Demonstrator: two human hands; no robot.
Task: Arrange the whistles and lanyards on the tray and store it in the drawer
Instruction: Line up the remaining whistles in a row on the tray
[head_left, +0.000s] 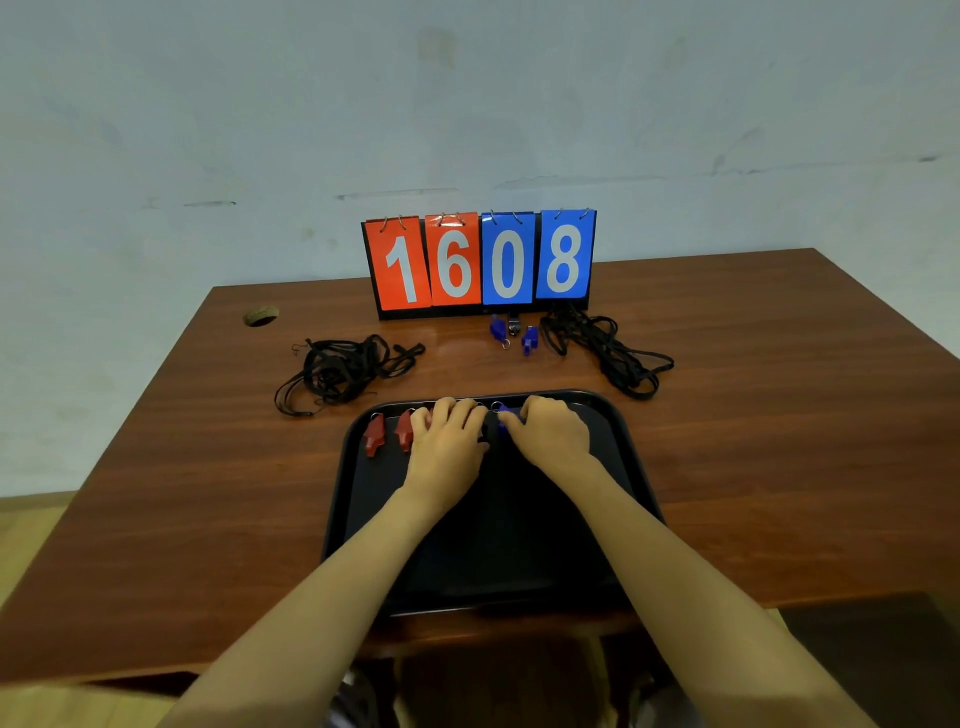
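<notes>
One black tray (358, 499) lies on the worktop (208, 467). Two red whistles (374, 435) (404, 431) show on the tray, and one blue whistle (505, 415) shows partly under a hand; more may be hidden. Off the tray lie two blue whistles (497, 328) (529, 339) and one dark whistle (514, 323). Two bundles of black lanyards (343, 370) (608, 348). One scoreboard (480, 262) with four number cards. Two hands (447, 447) (553, 434).

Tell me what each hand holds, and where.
The right hand touches a blue whistle on the tray; the grip is unclear. The left hand hides anything under it.
</notes>
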